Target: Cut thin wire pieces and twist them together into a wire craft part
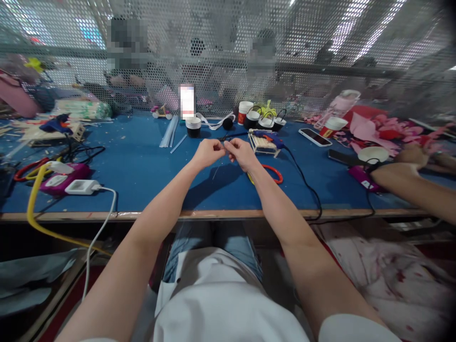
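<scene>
My left hand (209,153) and my right hand (241,153) meet above the middle of the blue table (149,180), fingertips pinched close together. Between them is something dark and thin, too small to make out, and a fine pale strand (215,172) hangs below my left fingers. Behind my right wrist lie scissors with red and yellow handles (276,175). Just beyond my right hand, a blue glue gun (268,137) rests on a small rack of wooden sticks (262,148).
Paper cups (194,126) and pale glue sticks (168,132) stand and lie further back. At left is a purple power strip (64,178) with cables. Phones (315,137) lie at right, near another person's arm (409,183). A perforated metal screen (213,57) rises behind.
</scene>
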Action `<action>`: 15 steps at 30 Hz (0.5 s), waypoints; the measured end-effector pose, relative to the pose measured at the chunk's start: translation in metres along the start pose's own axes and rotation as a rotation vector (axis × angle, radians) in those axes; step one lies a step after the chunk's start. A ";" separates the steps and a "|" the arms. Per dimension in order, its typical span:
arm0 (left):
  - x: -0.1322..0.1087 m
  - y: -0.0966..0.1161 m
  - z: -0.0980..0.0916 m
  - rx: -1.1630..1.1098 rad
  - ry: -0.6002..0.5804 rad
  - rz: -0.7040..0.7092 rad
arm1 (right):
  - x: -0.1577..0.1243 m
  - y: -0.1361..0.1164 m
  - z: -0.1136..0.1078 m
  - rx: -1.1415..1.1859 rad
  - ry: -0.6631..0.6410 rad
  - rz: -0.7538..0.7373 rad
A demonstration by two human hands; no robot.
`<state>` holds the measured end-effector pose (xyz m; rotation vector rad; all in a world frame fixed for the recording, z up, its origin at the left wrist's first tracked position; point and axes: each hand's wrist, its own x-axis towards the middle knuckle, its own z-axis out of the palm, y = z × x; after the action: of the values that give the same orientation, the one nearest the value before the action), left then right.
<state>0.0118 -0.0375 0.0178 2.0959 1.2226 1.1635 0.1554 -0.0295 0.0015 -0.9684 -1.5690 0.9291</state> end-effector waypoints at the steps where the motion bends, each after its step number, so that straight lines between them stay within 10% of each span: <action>1: 0.001 -0.001 0.000 -0.092 -0.026 -0.036 | 0.000 0.000 -0.001 0.035 -0.024 0.003; 15: 0.004 -0.010 0.002 -0.362 -0.101 -0.084 | 0.001 -0.003 -0.006 0.012 0.018 -0.003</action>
<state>0.0097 -0.0292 0.0112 1.7940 0.9615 1.1300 0.1604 -0.0289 0.0053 -0.9636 -1.5481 0.9242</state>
